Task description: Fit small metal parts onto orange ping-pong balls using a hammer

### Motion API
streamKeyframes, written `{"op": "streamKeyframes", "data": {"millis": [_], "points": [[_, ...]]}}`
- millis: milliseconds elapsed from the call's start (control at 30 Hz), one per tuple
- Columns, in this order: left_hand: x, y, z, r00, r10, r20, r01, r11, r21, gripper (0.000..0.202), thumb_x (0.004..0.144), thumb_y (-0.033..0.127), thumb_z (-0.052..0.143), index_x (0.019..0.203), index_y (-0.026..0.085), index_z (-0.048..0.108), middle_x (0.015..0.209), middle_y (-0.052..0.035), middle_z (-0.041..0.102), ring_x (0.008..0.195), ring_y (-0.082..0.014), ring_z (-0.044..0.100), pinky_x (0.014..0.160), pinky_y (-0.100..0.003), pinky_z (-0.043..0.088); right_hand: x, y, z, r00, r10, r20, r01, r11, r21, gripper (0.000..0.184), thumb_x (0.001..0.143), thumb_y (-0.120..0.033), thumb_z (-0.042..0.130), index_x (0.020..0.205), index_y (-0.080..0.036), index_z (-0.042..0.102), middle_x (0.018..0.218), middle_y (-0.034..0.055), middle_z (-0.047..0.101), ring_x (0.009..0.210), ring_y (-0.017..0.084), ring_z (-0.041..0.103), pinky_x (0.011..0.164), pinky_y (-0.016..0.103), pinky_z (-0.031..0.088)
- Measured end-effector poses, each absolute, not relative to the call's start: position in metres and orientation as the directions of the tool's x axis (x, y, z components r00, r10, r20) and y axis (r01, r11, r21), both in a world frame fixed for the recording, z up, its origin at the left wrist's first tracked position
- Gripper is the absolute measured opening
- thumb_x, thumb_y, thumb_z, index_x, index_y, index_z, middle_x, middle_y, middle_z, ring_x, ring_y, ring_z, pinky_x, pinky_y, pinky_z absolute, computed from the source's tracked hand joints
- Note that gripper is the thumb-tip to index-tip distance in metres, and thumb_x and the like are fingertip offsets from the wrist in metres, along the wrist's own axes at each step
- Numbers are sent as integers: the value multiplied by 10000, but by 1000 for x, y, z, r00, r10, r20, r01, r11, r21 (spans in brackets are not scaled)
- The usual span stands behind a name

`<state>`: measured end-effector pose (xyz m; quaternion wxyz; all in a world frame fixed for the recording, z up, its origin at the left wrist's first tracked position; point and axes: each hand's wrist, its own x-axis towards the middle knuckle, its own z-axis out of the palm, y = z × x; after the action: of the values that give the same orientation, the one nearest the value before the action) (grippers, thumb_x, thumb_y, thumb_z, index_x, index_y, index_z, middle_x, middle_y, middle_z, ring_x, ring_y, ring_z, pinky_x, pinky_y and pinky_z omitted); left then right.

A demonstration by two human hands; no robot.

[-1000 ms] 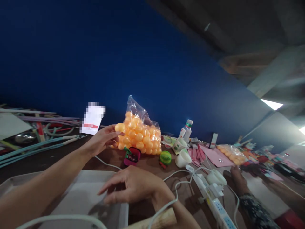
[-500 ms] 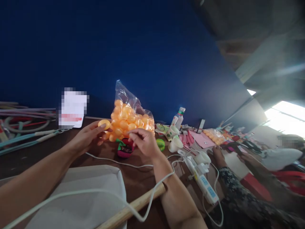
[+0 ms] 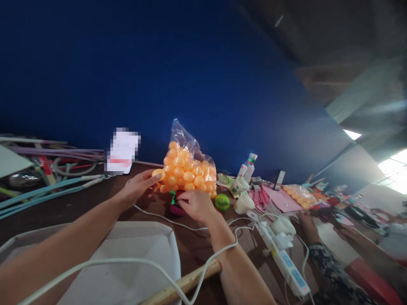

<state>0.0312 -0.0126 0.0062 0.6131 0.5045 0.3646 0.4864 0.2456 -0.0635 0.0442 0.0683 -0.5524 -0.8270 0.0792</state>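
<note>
My left hand [image 3: 138,188] grips a small orange ball [image 3: 158,174] between thumb and fingers, just left of the bag. A clear plastic bag [image 3: 187,167] full of similar orange balls stands against the blue wall. Fingers drawn together, my right hand [image 3: 197,205] reaches into a small magenta container [image 3: 176,209] with a green tie-like piece on its left side. The hand covers most of its opening, so whatever the fingertips pinch is hidden. Beside that hand sits a round green striped object [image 3: 222,203].
A white box [image 3: 140,250] and a wooden stick [image 3: 187,281] lie in front, crossed by a white cable. White cups [image 3: 244,203], a bottle [image 3: 248,166] and a power strip [image 3: 291,271] stand right. A phone [image 3: 122,152] leans left. Another person's hand [image 3: 308,224] works at right.
My right hand has come down onto the magenta container, its fingertips now inside. My left hand still holds the orange ball. The view has turned slightly, shifting the scene right.
</note>
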Motion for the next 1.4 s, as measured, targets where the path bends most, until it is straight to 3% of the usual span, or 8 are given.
{"op": "streamKeyframes", "data": {"millis": [100, 333, 533, 733, 900, 1167, 1300, 1400], "points": [[32, -15, 10, 271, 962, 19, -212, 40, 976, 409, 728, 475, 710, 946, 141, 620, 725, -22, 616, 536, -97, 474, 436, -196, 354, 240, -63, 53, -372, 926, -62, 928, 371, -16, 263, 900, -364, 470, 874, -275, 717, 842, -4, 718, 802, 166, 631, 626, 262, 363], [31, -14, 10, 270, 962, 29, -193, 25, 981, 414, 707, 507, 707, 883, 146, 606, 708, -13, 620, 531, -98, 485, 447, -208, 365, 218, -53, 78, -353, 894, -275, 882, 416, 223, 238, 802, -322, 536, 958, -255, 703, 941, 48, 725, 843, 220, 663, 591, 271, 386], [29, -11, 9, 270, 962, 49, -218, 12, 976, 420, 694, 498, 715, 881, 138, 606, 681, -12, 624, 498, -92, 478, 461, -219, 373, 205, -46, 88, -340, 857, -387, 845, 459, 274, 233, 749, -229, 571, 932, -234, 715, 948, 65, 733, 868, 236, 677, 608, 270, 419], [28, -13, 10, 267, 963, 35, -249, 34, 968, 402, 692, 465, 731, 897, 137, 623, 669, -19, 623, 492, -102, 483, 457, -223, 372, 210, -45, 85, -360, 853, -378, 852, 466, 238, 230, 715, -185, 591, 899, -227, 723, 912, 62, 738, 816, 227, 678, 558, 256, 378], [28, -12, 9, 278, 960, 43, -267, 34, 963, 404, 682, 464, 741, 895, 131, 656, 674, -25, 624, 505, -113, 503, 465, -231, 379, 220, -47, 86, -375, 878, -297, 880, 438, 182, 171, 751, -229, 595, 863, -224, 725, 867, 56, 732, 808, 218, 670, 546, 258, 329], [27, -11, 8, 286, 958, 31, -287, 55, 956, 378, 704, 455, 733, 874, 121, 682, 641, -22, 601, 539, -117, 516, 469, -224, 391, 234, -55, 74, -373, 914, -162, 920, 387, 62, 207, 809, -264, 532, 907, -235, 712, 920, 50, 722, 823, 195, 644, 620, 261, 370], [27, -9, 5, 291, 957, 1, -372, 112, 921, 388, 695, 400, 758, 946, 117, 675, 620, -3, 580, 530, -104, 500, 470, -213, 396, 239, -56, 60, -338, 940, -57, 908, 309, -283, 196, 767, -193, 585, 939, -225, 673, 873, 19, 707, 770, 148, 642, 615, 227, 411], [27, -6, 1, 297, 955, -9, -433, 143, 890, 362, 710, 352, 757, 972, 117, 671, 616, -1, 583, 541, -105, 508, 469, -205, 403, 243, -56, 51, -235, 971, -51, 784, 159, -599, 146, 771, -176, 602, 913, -199, 627, 753, 0, 666, 665, 120, 634, 556, 202, 445]]}}
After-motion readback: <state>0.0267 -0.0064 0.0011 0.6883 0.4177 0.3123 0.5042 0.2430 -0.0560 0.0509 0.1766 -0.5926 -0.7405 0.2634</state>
